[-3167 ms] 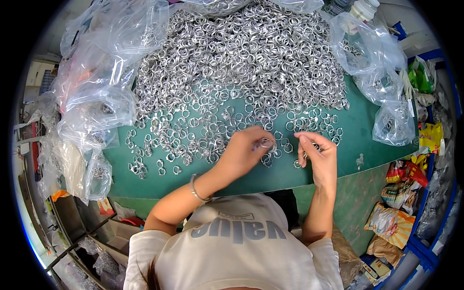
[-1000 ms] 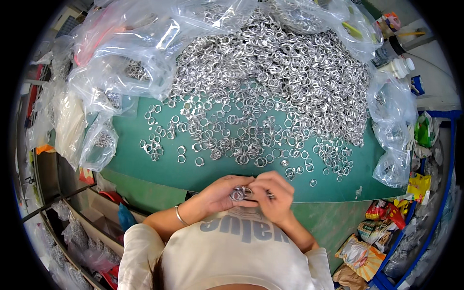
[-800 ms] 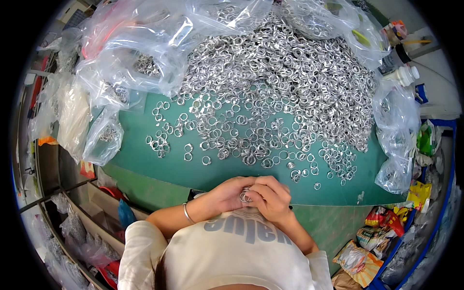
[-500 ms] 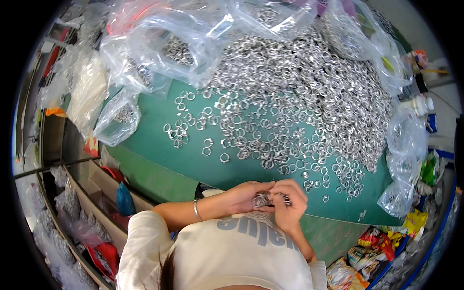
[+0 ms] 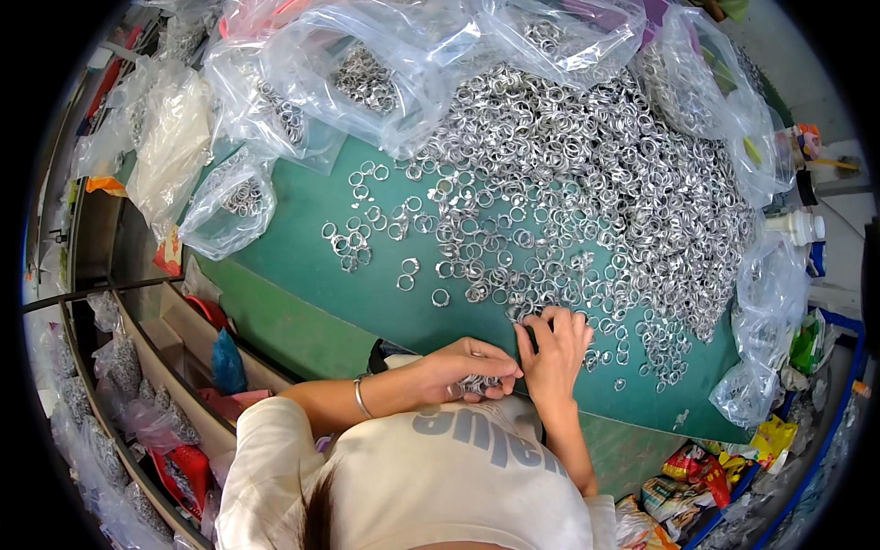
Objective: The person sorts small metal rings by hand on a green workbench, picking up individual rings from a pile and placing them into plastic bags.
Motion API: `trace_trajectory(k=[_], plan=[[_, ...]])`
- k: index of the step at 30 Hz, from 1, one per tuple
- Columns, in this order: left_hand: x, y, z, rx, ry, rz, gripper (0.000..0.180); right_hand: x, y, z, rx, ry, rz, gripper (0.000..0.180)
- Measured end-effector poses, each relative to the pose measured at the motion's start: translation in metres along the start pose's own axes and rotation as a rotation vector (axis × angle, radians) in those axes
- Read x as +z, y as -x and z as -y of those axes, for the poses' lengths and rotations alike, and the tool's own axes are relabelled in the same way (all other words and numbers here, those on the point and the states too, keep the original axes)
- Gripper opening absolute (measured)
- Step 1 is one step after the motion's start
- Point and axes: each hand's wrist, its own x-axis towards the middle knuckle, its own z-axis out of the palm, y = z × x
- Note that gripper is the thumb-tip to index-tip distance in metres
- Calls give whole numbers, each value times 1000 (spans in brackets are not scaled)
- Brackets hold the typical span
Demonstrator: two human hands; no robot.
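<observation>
A large heap of silver-coloured rings (image 5: 632,174) covers the right and far side of the green table (image 5: 321,298). Looser rings (image 5: 477,247) spread from the heap toward me. Close to my body, my left hand (image 5: 470,368) is curled around a bunch of rings (image 5: 475,385), partly hidden by its fingers. My right hand (image 5: 555,353) reaches over the table, its fingertips at the near edge of the loose rings. Its thumb stands apart from the other fingers, and nothing shows in it.
Clear plastic bags holding rings (image 5: 367,82) line the far edge. A small bag (image 5: 229,206) lies at the left, and crumpled plastic (image 5: 756,321) at the right. Left of me is an open drawer (image 5: 183,353) with a blue bag (image 5: 228,362). Colourful packets (image 5: 701,472) lie lower right.
My right hand has moved away from my left hand and forward to the loose rings; the rings seen at its fingers before no longer show. My left hand still holds its bunch.
</observation>
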Motion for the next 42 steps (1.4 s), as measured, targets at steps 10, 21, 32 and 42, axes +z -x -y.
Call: trace_trajectory(k=[10, 21, 32, 42], plan=[[0, 1, 5, 115, 67, -97, 18, -30, -9, -17, 172, -245, -95, 4], [10, -13, -6, 231, 170, -6, 21, -29, 0, -22, 671, -1216, 8, 10], [1, -12, 3, -22, 476, 34, 27, -23, -6, -28, 341, -401, -316, 5], [-8, 6, 11, -1, -69, 90, 28, -24, -22, -21, 267, -83, -195, 15]])
